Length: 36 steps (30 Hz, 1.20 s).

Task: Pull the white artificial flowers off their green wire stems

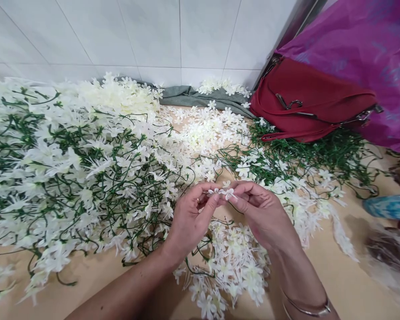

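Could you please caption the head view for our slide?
Left hand and right hand pinching white flowers amid flower heaps.

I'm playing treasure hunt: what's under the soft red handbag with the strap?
Tangled, thin green stems poke out from beneath the soft red handbag; it seems to rest on them. Anything further underneath is covered, so I can't see it.

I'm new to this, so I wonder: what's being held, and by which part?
Small white flowers, pinched by the left hand and right hand; exactly which part is gripped is too small to tell.
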Motion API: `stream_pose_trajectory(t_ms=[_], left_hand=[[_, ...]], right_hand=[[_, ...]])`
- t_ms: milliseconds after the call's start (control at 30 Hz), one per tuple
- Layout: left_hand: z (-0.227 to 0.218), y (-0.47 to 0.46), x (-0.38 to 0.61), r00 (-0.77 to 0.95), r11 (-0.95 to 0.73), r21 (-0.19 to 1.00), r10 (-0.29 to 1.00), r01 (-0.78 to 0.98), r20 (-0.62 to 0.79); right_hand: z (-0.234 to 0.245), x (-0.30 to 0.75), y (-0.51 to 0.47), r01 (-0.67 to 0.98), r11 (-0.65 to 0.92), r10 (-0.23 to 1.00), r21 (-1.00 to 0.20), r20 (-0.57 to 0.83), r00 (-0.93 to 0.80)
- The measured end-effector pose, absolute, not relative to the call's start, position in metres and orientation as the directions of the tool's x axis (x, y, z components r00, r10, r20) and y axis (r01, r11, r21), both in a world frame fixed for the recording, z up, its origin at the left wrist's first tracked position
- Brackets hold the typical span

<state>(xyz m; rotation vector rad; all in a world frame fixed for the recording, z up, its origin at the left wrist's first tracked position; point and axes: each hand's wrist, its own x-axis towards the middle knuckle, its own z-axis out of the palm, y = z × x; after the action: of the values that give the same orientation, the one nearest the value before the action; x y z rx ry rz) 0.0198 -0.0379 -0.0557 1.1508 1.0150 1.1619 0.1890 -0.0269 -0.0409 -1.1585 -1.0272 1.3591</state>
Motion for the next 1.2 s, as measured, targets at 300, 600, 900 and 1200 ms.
stream_pose_trajectory(t_ms=[300,600,900,1200], left_hand=[[-0.055,-0.034,0.018,0.099,0.044,0.99,0.995,-0.135,-0.031],[-0.057,-0.035,0.018,0.051,0.073,0.979,0.997,-0.189,-0.064],[-0.049,-0.031,0.02,0.051,0.096,0.963,0.995,-0.251,-0.086],[-0.047,-0.04,0.022,0.384,-0.391,0.88,0.882,0.269,0.274]], right_hand=[[-0.039,0.191,-0.026,-0.243,-0.032,0.999,-0.97,-0.028,-0.021],[-0.041,0.201,-0.024,-0.377,-0.097,0.98,-0.921,-0.154,0.124],[-0.042,0.213,-0.018,-0.414,0.029,0.937,-0.91,-0.119,0.327],[-0.042,0.216,-0.019,-0.29,0.229,0.882,-0.929,0.071,0.467]])
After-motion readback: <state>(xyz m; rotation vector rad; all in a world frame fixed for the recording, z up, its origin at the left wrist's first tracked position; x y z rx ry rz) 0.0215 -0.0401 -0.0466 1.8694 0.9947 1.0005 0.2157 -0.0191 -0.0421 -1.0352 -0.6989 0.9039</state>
